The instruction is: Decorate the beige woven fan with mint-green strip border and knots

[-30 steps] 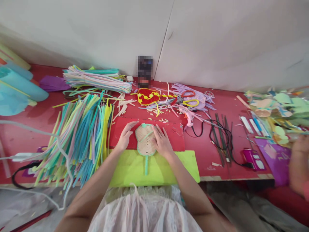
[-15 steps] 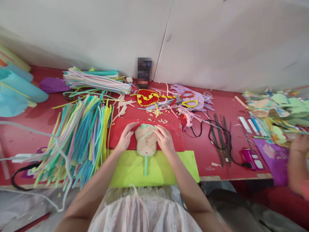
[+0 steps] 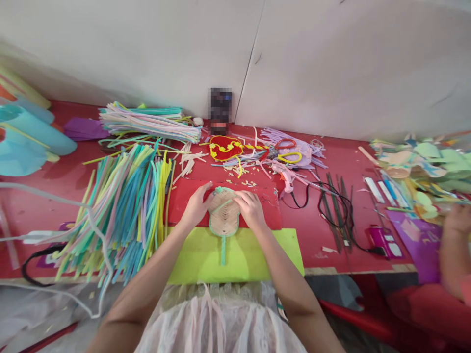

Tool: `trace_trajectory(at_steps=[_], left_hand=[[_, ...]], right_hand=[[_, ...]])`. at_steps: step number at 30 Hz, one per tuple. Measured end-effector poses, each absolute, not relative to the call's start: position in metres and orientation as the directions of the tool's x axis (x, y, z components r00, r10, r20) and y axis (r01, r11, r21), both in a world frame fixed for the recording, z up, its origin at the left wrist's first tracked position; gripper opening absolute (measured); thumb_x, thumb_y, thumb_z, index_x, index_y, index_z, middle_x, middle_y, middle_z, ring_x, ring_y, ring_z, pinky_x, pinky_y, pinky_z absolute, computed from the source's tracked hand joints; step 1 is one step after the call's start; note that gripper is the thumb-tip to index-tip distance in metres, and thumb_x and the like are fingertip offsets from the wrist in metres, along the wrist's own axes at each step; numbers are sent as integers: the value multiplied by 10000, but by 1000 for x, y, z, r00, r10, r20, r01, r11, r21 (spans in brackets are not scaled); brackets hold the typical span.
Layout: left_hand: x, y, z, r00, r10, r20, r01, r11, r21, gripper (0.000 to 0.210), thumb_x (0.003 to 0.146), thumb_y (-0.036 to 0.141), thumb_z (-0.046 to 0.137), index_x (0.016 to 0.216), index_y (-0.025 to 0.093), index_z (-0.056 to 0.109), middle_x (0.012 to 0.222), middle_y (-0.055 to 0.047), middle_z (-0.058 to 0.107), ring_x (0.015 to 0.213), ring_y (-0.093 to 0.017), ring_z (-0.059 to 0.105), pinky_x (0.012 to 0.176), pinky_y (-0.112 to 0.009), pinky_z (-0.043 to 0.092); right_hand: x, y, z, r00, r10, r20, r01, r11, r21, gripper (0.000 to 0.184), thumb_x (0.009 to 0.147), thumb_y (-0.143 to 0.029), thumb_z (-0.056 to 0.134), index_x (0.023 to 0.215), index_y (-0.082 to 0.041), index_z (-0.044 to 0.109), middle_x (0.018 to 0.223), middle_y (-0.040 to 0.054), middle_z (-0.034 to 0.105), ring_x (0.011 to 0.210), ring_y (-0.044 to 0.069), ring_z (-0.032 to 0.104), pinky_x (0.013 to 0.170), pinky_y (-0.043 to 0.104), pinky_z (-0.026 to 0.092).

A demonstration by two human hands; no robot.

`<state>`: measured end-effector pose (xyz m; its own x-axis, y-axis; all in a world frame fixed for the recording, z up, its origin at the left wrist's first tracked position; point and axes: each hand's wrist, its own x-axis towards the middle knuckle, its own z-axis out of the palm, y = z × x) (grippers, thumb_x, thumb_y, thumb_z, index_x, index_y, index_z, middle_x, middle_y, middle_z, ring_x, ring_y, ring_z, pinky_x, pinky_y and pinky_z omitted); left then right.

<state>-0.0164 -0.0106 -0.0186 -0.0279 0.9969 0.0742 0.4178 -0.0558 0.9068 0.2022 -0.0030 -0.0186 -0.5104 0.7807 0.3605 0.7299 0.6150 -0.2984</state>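
Note:
A small hand fan [image 3: 223, 218] of beige pipe cleaners with a green rim and green handle [image 3: 222, 251] lies in front of me, across a red board and a lime-green sheet. My left hand [image 3: 197, 205] grips the fan's upper left edge, thumb and fingers at the rim. At the upper right, my right hand [image 3: 250, 207] has its fingers pinched on the end of a green pipe cleaner [image 3: 222, 205] that slants across the fan's face. My fingers partly hide the rim on both sides.
Pipe cleaner bundles [image 3: 125, 211] spread at left. Behind lie a red-and-yellow fan [image 3: 225, 148], scissors [image 3: 281, 152] and a pink glue gun [image 3: 286, 177] with a black cord. Another person's hand [image 3: 458, 219] is at far right, near paper pieces [image 3: 427, 162].
My left hand has moved right, from beside the fan onto its left edge, and its fingers have closed in. My right hand stays at the upper right. The view has shifted slightly.

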Motion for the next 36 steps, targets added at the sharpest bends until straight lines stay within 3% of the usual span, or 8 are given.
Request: trace_trajectory(at_steps=[3,7,18,23,30,36], left_hand=[[-12,-3,-18,7,993,118,462,-108,880,420,800,288,595,1213,214,577,1163,-92,639,1074,-247,588,965,-406,434],[-6,2,-14,41,989,143,492,-144,858,240,773,284,620,993,221,688,951,-60,696,864,-214,630,823,-345,487],[0,-6,1,-49,998,28,429,-5,903,161,754,313,614,833,189,681,841,-36,702,786,-183,627,755,-303,470],[-2,-14,3,-58,998,4,388,18,922,182,735,333,632,827,187,687,766,-25,694,674,-162,611,648,-271,468],[-1,-3,-11,-29,995,96,527,-66,847,209,820,270,535,896,205,718,880,-59,732,787,-213,654,728,-317,484],[4,15,-25,-11,985,171,577,-134,805,176,804,253,577,887,198,722,905,-79,722,829,-226,639,793,-350,474]], right_hand=[[203,-5,-17,-520,769,371,706,632,-320,272,917,-150,449,1071,-234,658,1188,41,636,1127,206,517,930,372,407],[204,-9,-17,-492,775,398,689,625,-366,284,922,-149,435,1080,-235,655,1174,39,646,1120,194,527,938,366,407],[204,-20,-9,-485,761,430,686,636,-352,280,922,-157,424,1065,-219,658,1039,62,655,1026,203,544,905,357,435],[200,-27,-8,-469,767,438,703,625,-341,269,916,-180,448,1068,-240,661,1013,71,643,1002,217,545,880,371,443],[196,-24,-12,-246,829,501,693,512,-507,232,916,-268,463,1016,-247,672,1064,69,628,1016,213,569,926,375,456],[196,-14,-24,-222,842,492,612,513,-602,260,923,-242,427,1041,-227,658,1191,67,620,1103,182,574,984,358,457]])
